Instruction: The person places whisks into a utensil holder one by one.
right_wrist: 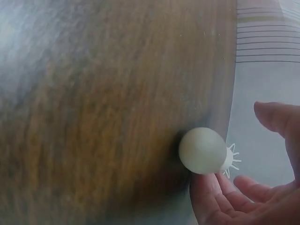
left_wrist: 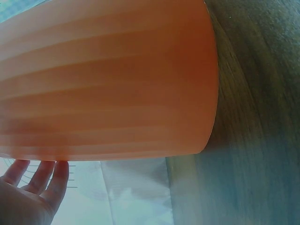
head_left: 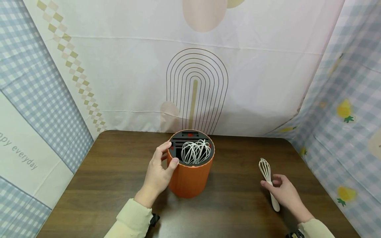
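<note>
An orange, ribbed utensil holder (head_left: 189, 180) with a black slotted top (head_left: 185, 139) stands upright on the table. White wire whisk heads (head_left: 195, 152) stick up out of its larger opening; their handles are hidden inside. My left hand (head_left: 157, 173) holds the holder's left side near the rim, thumb in front and fingers behind. Some of those fingers (left_wrist: 58, 183) touch the wall in the left wrist view. To the right, a white whisk (head_left: 274, 201) lies on the table. Around its handle (right_wrist: 202, 151) is my right hand (head_left: 284, 191), thumb apart from it and fingers close beside it.
The brown wooden table (head_left: 119, 185) ends at a white patterned cloth (head_left: 134, 82) behind the holder. Checked blue cloth hangs on both sides, and the right one (head_left: 324, 145) comes down close to the table's edge.
</note>
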Demonstrator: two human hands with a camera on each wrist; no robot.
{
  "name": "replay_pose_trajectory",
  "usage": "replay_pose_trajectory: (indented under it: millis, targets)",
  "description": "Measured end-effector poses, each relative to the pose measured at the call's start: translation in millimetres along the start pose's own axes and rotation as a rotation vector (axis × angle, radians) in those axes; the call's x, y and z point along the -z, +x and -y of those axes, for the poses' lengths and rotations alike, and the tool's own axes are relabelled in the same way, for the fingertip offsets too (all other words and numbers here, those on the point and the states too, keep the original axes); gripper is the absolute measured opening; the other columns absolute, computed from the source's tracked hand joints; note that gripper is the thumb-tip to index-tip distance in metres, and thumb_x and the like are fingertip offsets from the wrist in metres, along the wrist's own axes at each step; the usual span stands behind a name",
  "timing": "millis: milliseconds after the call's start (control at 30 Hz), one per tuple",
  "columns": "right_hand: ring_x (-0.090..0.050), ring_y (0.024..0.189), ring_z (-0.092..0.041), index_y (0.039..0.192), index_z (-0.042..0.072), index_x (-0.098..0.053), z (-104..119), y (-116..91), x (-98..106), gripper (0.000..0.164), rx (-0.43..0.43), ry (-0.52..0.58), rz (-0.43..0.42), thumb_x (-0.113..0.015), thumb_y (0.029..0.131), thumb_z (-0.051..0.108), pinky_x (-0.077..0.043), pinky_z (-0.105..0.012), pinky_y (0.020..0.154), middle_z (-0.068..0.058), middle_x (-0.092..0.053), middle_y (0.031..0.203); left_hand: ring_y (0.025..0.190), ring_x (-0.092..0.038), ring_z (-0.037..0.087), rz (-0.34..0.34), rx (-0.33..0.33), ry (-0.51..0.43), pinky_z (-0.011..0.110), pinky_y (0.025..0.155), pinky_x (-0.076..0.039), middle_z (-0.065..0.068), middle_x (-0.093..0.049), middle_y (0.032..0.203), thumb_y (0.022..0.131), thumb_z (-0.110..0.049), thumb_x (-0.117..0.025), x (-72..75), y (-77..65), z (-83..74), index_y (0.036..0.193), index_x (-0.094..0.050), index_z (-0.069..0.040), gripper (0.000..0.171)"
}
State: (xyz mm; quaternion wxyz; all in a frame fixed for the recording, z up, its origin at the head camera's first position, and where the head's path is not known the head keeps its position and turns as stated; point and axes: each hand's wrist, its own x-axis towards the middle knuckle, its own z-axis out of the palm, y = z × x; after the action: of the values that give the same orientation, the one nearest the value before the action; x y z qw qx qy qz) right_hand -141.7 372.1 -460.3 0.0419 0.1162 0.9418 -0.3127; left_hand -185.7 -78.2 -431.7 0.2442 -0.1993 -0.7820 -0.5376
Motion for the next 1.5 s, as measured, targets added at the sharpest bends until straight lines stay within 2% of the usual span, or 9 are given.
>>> replay_pose_trajectory:
  millis: [200, 400, 500, 800, 1000, 1133, 1300, 1367, 1500]
  targets:
    - [-0.055, 0.109, -0.043, 0.139, -0.012, -0.032, -2, 1, -1, 0.089, 0.002, 0.017, 0.009, -0.06, 0.089, 0.055, -0.048, -0.051, 0.084, -0.034, -0.054, 0.123, 0.124, -0.05, 0.019, -0.002, 0.002, 0.009, 0.046, 0.096, -0.048, -0.002, -0.045, 0.145, 0.09, -0.03, -0.064, 0.4, -0.3, -0.4, 0.139, -0.044, -0.021, 0.053]
    - [-0.061, 0.095, -0.035, 0.13, -0.013, -0.042, -7, 4, -6, 0.059, 0.011, 0.03, -0.022, -0.061, 0.093, 0.028, -0.052, -0.038, 0.071, -0.027, -0.061, 0.109, 0.124, -0.05, 0.018, 0.0, 0.009, 0.015, 0.045, 0.096, -0.048, -0.002, -0.045, 0.145, 0.09, -0.029, -0.064, 1.5, -0.5, -2.2, 0.139, -0.044, -0.02, 0.053]
    - [-0.061, 0.092, -0.033, 0.127, -0.012, -0.045, -9, 6, -8, 0.051, 0.008, 0.035, -0.028, -0.06, 0.093, 0.021, -0.052, -0.034, 0.066, -0.025, -0.062, 0.106, 0.124, -0.05, 0.019, -0.001, 0.007, 0.016, 0.045, 0.096, -0.048, -0.002, -0.045, 0.144, 0.09, -0.03, -0.064, 1.5, -0.6, -2.3, 0.139, -0.044, -0.02, 0.053]
    - [-0.061, 0.091, -0.033, 0.124, -0.014, -0.048, -10, 8, -9, 0.045, 0.033, 0.041, -0.051, -0.06, 0.093, 0.016, -0.051, -0.032, 0.066, -0.025, -0.063, 0.103, 0.124, -0.05, 0.019, -0.007, 0.001, 0.016, 0.046, 0.096, -0.048, -0.001, -0.046, 0.144, 0.09, -0.029, -0.064, 1.5, -0.9, -1.7, 0.139, -0.045, -0.021, 0.053]
    - [-0.061, 0.096, -0.032, 0.125, -0.01, -0.051, 0, 4, -9, 0.043, 0.092, 0.086, -0.12, -0.06, 0.094, 0.019, -0.05, -0.026, 0.067, -0.025, -0.063, 0.109, 0.124, -0.05, 0.018, -0.008, 0.002, 0.014, 0.045, 0.096, -0.048, -0.002, -0.046, 0.144, 0.09, -0.028, -0.064, 1.4, -0.2, -2.0, 0.139, -0.045, -0.021, 0.053]
    - [-0.059, 0.1, -0.03, 0.129, -0.004, -0.052, 13, 3, -8, 0.046, 0.119, 0.173, -0.135, -0.059, 0.097, 0.027, -0.05, -0.023, 0.069, -0.023, -0.062, 0.116, 0.123, -0.051, 0.018, -0.007, 0.004, 0.013, 0.045, 0.096, -0.048, -0.003, -0.046, 0.144, 0.09, -0.029, -0.064, 1.0, 0.1, -2.1, 0.139, -0.045, -0.02, 0.053]
    - [-0.056, 0.111, -0.025, 0.139, 0.0, -0.043, 32, 0, -6, 0.053, 0.131, 0.293, -0.105, -0.052, 0.099, 0.034, -0.049, -0.017, 0.075, -0.022, -0.056, 0.126, 0.123, -0.051, 0.018, -0.002, 0.01, 0.014, 0.045, 0.096, -0.048, -0.003, -0.046, 0.144, 0.09, -0.03, -0.064, 0.9, -0.3, -2.1, 0.139, -0.045, -0.021, 0.052]
    - [-0.058, 0.108, -0.017, 0.14, -0.001, -0.041, 39, -2, -5, 0.054, 0.147, 0.351, -0.107, -0.052, 0.1, 0.033, -0.049, -0.017, 0.076, -0.022, -0.056, 0.127, 0.124, -0.051, 0.018, -0.001, 0.01, 0.011, 0.045, 0.096, -0.048, -0.003, -0.045, 0.144, 0.09, -0.03, -0.064, 1.2, -0.4, -2.4, 0.139, -0.045, -0.021, 0.053]
    - [-0.061, 0.095, -0.004, 0.14, -0.005, -0.038, 55, -3, -1, 0.056, 0.179, 0.514, -0.098, -0.056, 0.098, 0.028, -0.054, -0.024, 0.075, -0.018, -0.057, 0.122, 0.124, -0.05, 0.018, -0.001, 0.009, 0.009, 0.046, 0.096, -0.048, -0.003, -0.045, 0.144, 0.091, -0.031, -0.064, 1.4, 0.1, -3.2, 0.139, -0.045, -0.021, 0.053]
